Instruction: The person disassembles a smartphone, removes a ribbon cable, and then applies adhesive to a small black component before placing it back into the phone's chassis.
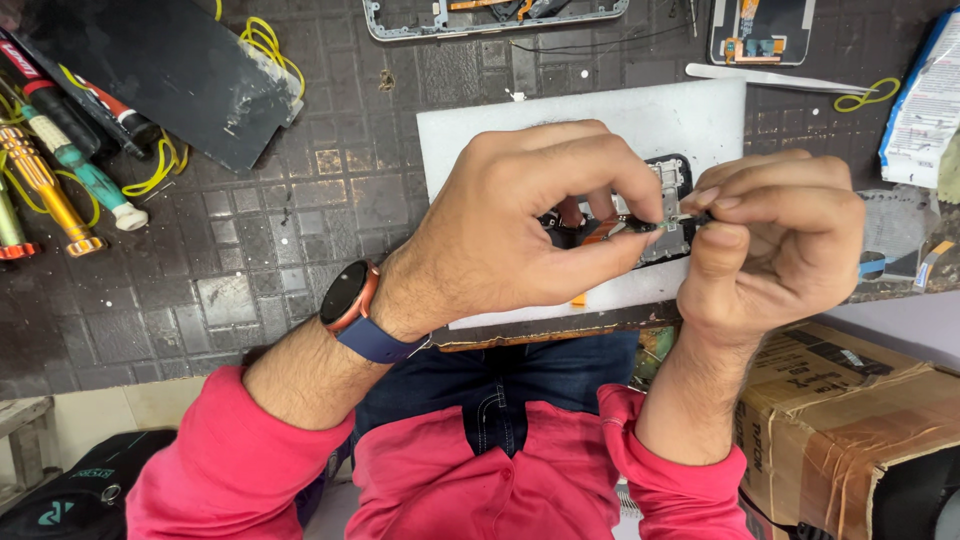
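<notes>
Pinching a small part between both hands: left hand and right hand clenched on it, above the phone on our white mat's front edge.

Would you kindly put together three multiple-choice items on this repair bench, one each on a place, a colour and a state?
1. Where do the screwdrivers lie?
A. at the picture's left edge, on the dark mat
B. on the cardboard box
C. on the white board

2. What colour is the strap of the wristwatch?
A. yellow
B. dark blue
C. white

3. How are the two hands placed?
A. both flat on the mat
B. one lifted out of view
C. both pinching small parts over the opened phone

Answers: 1 A, the coloured handles lie on the mat there. 2 B, the band on the left wrist is dark blue. 3 C, the left hand and right hand meet fingertip to fingertip above the phone.
</notes>
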